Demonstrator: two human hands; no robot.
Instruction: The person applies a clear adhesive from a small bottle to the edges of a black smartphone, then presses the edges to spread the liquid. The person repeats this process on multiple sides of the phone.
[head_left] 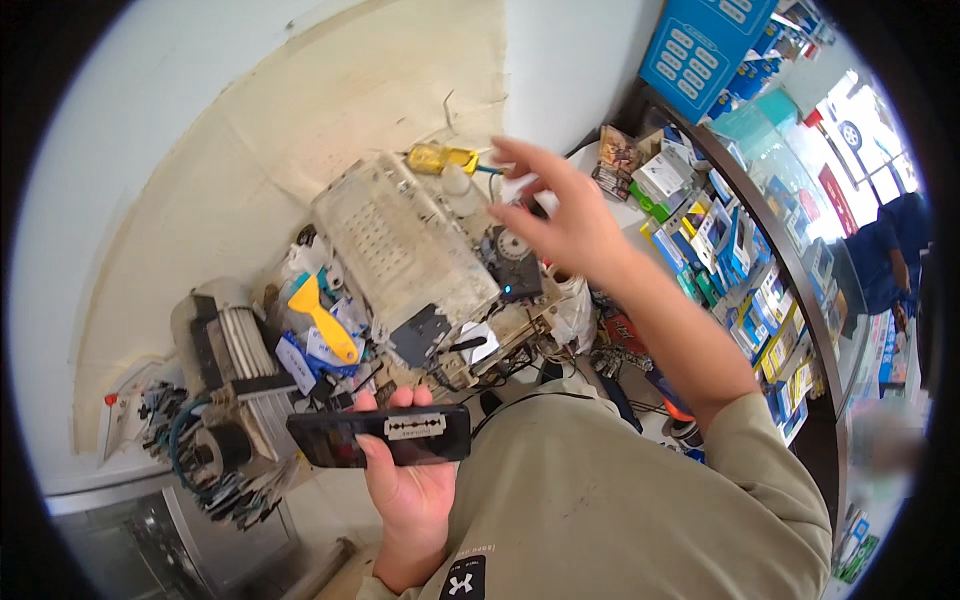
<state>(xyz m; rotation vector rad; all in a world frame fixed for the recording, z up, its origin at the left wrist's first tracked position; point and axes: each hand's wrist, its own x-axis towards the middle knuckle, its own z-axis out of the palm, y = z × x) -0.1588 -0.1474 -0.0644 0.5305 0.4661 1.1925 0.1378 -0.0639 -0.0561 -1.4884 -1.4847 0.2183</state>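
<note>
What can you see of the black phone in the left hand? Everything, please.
The black slab-shaped phone lies flat across the palm of the left hand, long axis running left to right, dark glossy face up and unlit. The thumb presses its near edge and fingertips curl over the far edge. A thin silver double-edged razor blade rests flat on it, right of centre. The phone's left end juts past the hand, over a cluttered bench. No cracks can be made out.
</note>
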